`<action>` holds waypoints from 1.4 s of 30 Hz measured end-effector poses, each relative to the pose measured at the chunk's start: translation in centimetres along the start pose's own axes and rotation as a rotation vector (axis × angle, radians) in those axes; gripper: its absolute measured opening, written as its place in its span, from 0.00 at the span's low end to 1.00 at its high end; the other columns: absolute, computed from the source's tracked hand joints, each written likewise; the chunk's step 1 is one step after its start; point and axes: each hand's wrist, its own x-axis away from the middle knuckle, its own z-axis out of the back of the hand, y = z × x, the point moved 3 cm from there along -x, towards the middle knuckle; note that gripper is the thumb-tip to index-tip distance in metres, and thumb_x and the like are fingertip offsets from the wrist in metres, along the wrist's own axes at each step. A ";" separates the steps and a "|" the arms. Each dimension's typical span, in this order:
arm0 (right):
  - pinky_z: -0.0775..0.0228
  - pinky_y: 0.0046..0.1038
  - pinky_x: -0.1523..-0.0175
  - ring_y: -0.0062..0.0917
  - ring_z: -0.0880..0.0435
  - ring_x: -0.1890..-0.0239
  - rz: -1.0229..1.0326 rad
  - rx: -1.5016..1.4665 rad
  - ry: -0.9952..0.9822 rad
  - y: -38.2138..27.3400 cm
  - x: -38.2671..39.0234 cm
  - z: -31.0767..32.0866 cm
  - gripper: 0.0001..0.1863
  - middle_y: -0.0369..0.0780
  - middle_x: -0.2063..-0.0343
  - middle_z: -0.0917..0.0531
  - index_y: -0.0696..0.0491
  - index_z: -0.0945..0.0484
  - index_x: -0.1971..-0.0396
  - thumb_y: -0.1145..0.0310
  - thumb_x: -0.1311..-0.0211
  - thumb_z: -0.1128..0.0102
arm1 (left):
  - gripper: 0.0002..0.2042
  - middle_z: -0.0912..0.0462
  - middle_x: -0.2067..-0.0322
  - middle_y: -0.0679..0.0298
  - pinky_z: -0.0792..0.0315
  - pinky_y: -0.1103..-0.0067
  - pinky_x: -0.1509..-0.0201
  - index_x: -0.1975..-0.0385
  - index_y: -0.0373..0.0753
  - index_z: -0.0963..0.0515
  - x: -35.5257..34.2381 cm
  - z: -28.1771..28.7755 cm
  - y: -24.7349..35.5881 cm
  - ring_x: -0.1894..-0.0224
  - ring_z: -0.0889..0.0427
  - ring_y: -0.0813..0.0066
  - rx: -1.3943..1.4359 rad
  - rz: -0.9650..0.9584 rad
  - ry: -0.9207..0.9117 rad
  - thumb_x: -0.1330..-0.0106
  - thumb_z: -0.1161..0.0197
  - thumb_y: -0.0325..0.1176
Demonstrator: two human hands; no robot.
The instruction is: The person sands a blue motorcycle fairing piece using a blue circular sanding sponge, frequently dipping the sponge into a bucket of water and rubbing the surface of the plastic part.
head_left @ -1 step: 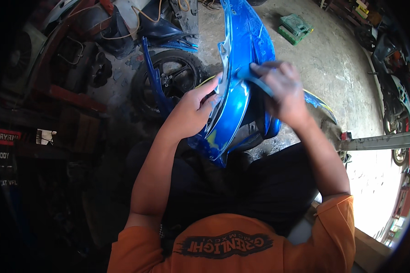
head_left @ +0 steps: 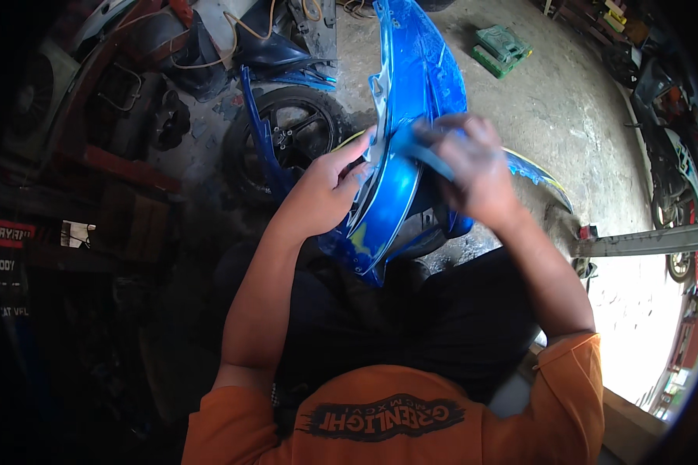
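Observation:
A long blue motorcycle fairing panel stands tilted in front of my lap, its paint scuffed and whitish in patches. My left hand grips the panel's pale left edge, thumb on the near side; the far fingertips are partly hidden behind it. Pressed against the panel's middle is a light blue, flexible strip-like pad. My right hand, smeared by motion, is closed on that pad, and its fingertips lie close to the glossy surface.
Behind the panel a black spoked wheel lies on the concrete floor beside a narrow blue trim piece. A yellow-edged blue piece sits to the right. Farther off is a green case. A metal beam and parked motorcycles line the right.
My right hand and the blue pad have shifted slightly left and down across the panel. My left hand keeps its grip, and the panel has barely moved.

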 end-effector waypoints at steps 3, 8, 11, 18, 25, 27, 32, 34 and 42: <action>0.23 0.43 0.40 0.39 0.14 0.44 0.066 -0.098 -0.027 -1.5 -0.3 -0.3 0.21 0.38 0.44 0.10 0.50 0.13 0.56 0.73 0.56 0.30 | 0.28 0.12 0.42 0.53 0.25 0.80 0.39 0.19 0.37 0.34 0.2 0.1 -0.2 0.50 0.22 0.82 0.052 -0.073 0.023 0.18 0.44 0.23; 0.22 0.40 0.39 0.39 0.14 0.42 0.023 0.017 0.003 -1.3 0.0 -0.2 0.15 0.38 0.46 0.09 0.52 0.16 0.60 0.72 0.51 0.29 | 0.27 0.24 0.25 0.50 0.35 0.74 0.21 0.20 0.28 0.37 0.1 0.2 0.8 0.26 0.26 0.72 0.056 0.159 -0.108 0.17 0.45 0.23; 0.22 0.39 0.45 0.39 0.13 0.44 0.113 -0.084 -0.045 -1.7 -0.2 -0.5 0.16 0.39 0.45 0.09 0.51 0.13 0.57 0.73 0.50 0.28 | 0.28 0.25 0.24 0.49 0.35 0.74 0.20 0.20 0.28 0.37 0.4 0.4 0.8 0.25 0.27 0.71 0.044 0.115 -0.071 0.17 0.45 0.22; 0.23 0.43 0.35 0.39 0.15 0.46 0.194 -0.042 -0.041 -2.7 0.7 -1.5 0.12 0.41 0.41 0.11 0.54 0.16 0.61 0.69 0.47 0.32 | 0.27 0.14 0.35 0.47 0.27 0.75 0.30 0.20 0.34 0.34 0.2 -0.1 -0.6 0.35 0.19 0.75 0.023 -0.036 -0.003 0.18 0.45 0.23; 0.21 0.40 0.38 0.39 0.15 0.46 0.146 -0.118 -0.017 -2.8 0.1 -1.2 0.12 0.42 0.43 0.11 0.54 0.15 0.61 0.71 0.47 0.33 | 0.27 0.17 0.32 0.47 0.29 0.76 0.28 0.20 0.32 0.34 0.5 0.1 -0.4 0.32 0.21 0.76 0.040 0.010 -0.025 0.18 0.45 0.24; 0.19 0.41 0.38 0.40 0.14 0.42 0.080 -0.101 -0.022 -1.1 0.0 -0.8 0.12 0.44 0.41 0.12 0.57 0.17 0.60 0.70 0.44 0.33 | 0.27 0.17 0.31 0.47 0.29 0.76 0.28 0.20 0.32 0.34 0.7 0.3 -0.3 0.32 0.21 0.76 0.079 -0.048 -0.001 0.18 0.44 0.25; 0.18 0.41 0.40 0.43 0.15 0.40 0.018 -0.034 0.043 -1.2 0.5 -0.8 0.16 0.46 0.40 0.13 0.59 0.17 0.57 0.76 0.48 0.32 | 0.27 0.17 0.31 0.47 0.31 0.74 0.26 0.20 0.31 0.35 0.2 0.1 0.0 0.31 0.22 0.76 0.026 0.015 -0.040 0.18 0.45 0.26; 0.18 0.42 0.38 0.43 0.15 0.40 0.109 -0.066 -0.002 -3.1 0.0 -1.0 0.19 0.46 0.43 0.13 0.59 0.18 0.56 0.78 0.52 0.31 | 0.27 0.17 0.32 0.47 0.31 0.74 0.26 0.20 0.31 0.35 0.7 0.4 0.1 0.31 0.22 0.75 0.034 0.013 -0.025 0.18 0.45 0.26; 0.22 0.43 0.36 0.40 0.15 0.42 0.128 -0.026 0.011 -2.4 -0.2 -0.8 0.15 0.41 0.44 0.12 0.52 0.16 0.58 0.70 0.49 0.32 | 0.28 0.14 0.35 0.48 0.29 0.77 0.29 0.19 0.34 0.35 0.6 0.6 -0.2 0.32 0.20 0.74 0.121 -0.026 -0.011 0.18 0.45 0.24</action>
